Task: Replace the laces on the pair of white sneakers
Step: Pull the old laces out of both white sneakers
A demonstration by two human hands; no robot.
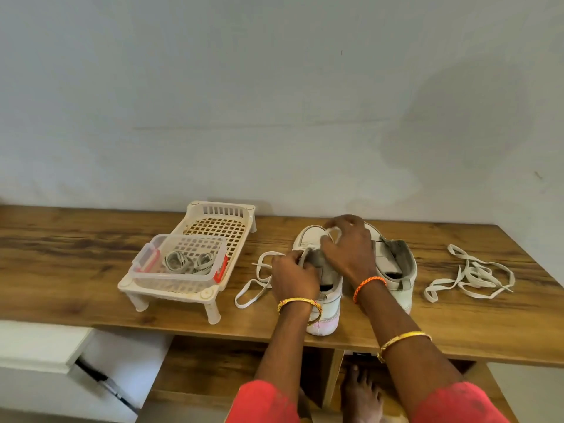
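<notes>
Two white sneakers stand heel-toward-me on the wooden table. My left hand point(292, 277) grips the tongue and collar of the left sneaker point(328, 303). My right hand point(348, 248) reaches over that shoe and pinches a white lace point(259, 280) near the eyelets; the rest of this lace trails in loops to the shoe's left. The right sneaker point(396, 270) stands beside it with no lace showing. A loose white lace point(471, 274) lies tangled on the table to the right.
At the left a white slotted plastic rack point(225, 219) on short legs carries a clear plastic box point(180, 262) with red clips, holding coiled grey laces point(186, 261). The table's front edge point(213, 332) runs below the shoes. A wall stands close behind.
</notes>
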